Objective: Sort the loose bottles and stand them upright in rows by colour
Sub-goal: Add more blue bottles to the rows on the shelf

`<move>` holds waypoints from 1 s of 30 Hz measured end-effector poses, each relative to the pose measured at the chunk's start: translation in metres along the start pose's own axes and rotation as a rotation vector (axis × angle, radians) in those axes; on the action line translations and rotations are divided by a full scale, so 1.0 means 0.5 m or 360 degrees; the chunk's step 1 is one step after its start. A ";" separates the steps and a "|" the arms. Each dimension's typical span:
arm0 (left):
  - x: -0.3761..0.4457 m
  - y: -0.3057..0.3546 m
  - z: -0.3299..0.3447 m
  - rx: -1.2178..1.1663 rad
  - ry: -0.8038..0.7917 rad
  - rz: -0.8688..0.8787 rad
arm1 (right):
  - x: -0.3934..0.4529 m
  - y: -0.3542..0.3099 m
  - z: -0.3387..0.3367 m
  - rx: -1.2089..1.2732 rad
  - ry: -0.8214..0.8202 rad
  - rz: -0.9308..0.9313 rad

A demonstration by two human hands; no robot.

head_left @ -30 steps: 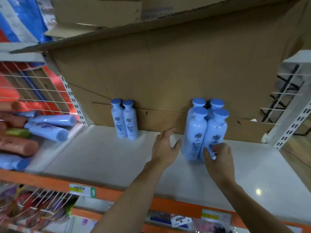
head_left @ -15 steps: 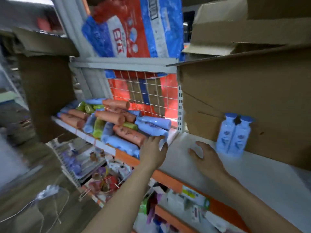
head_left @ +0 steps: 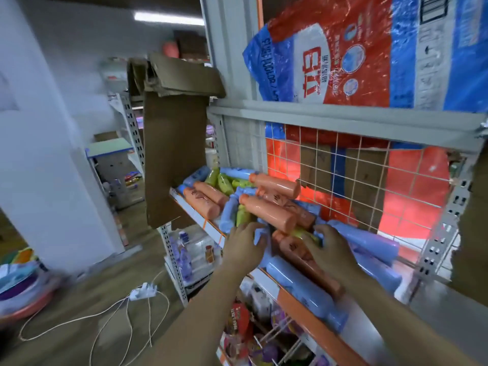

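Observation:
A loose pile of bottles lies on its side on the shelf (head_left: 311, 315): orange bottles (head_left: 266, 212), blue bottles (head_left: 303, 289) and green bottles (head_left: 224, 182), all mixed together. My left hand (head_left: 245, 247) is at the front of the pile, its fingers curled around a blue bottle (head_left: 260, 237). My right hand (head_left: 330, 249) rests on top of the pile beside another blue bottle (head_left: 369, 241), fingers bent over bottles; what it holds is hidden.
A wire grid (head_left: 343, 175) backs the shelf, and a big red and blue bag (head_left: 356, 48) lies on the shelf above. Cardboard (head_left: 171, 154) hangs at the shelf's left end. A power strip (head_left: 144, 289) with cables lies on the floor. Goods fill the lower shelves (head_left: 190, 254).
The view has swung left, away from the standing blue bottles on the white shelf. Both hands have moved from that shelf onto the loose pile.

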State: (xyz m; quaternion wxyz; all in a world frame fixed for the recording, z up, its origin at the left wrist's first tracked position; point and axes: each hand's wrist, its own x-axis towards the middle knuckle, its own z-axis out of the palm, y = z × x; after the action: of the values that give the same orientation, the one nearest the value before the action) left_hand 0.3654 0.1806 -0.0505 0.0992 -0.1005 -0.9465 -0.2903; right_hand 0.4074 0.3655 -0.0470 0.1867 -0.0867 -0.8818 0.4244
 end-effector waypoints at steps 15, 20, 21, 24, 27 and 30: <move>0.299 0.130 0.208 -0.0269 -0.0463 0.0369 | 0.251 0.139 -0.047 -0.0209 0.0152 0.0213; 0.266 0.199 0.280 -0.0106 -0.0839 0.0377 | 0.242 0.208 -0.088 -0.0352 0.0171 0.0438; 0.257 0.207 0.295 -0.0034 -0.0896 0.0372 | 0.243 0.222 -0.090 -0.0418 0.0119 0.0502; 0.239 0.240 0.318 0.0236 -0.0939 0.0427 | 0.252 0.249 -0.089 -0.0629 -0.0141 0.0560; 0.227 0.269 0.329 0.0358 -0.0935 0.0394 | 0.260 0.267 -0.082 -0.0885 -0.0210 0.0538; 0.219 0.275 0.355 0.0160 -0.1016 0.0096 | 0.264 0.290 -0.074 -0.1291 -0.0181 0.0454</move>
State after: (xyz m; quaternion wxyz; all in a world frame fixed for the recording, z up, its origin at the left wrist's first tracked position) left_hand 0.2715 0.4077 -0.0952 -0.1892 -0.2095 -0.9395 -0.1939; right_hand 0.3006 0.5236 -0.1056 0.0282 -0.2505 -0.9652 0.0690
